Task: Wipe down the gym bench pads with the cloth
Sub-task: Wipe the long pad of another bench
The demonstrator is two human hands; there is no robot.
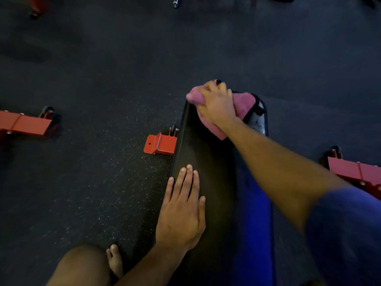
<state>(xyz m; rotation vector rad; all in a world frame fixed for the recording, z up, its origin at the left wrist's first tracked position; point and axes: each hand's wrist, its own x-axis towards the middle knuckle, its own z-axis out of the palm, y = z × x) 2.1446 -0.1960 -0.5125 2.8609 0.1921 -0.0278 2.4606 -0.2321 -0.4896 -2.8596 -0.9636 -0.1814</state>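
Dim indoor lighting; soft overall focus, right forearm [274, 162] motion-blurred, glare patch on far bench pad [258, 118], wide-angle stretching toward edges.

Item count, head view:
- Hands: two, a left hand [181, 211] and a right hand [216, 102].
- Pink cloth [244, 104]: one.
- Black bench pad [206, 162]: one.
- Red frame feet: three [159, 143], [26, 124], [354, 172].
- Bare foot [115, 263]: one.
- Bar end [177, 2]: one.

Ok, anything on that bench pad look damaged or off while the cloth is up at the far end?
Possibly. Beside the pink cloth, the far right corner of the bench pad shows a pale, scuffed or wet-looking patch; blur hides which. The right hand holds the cloth; the left hand lies flat on the pad.
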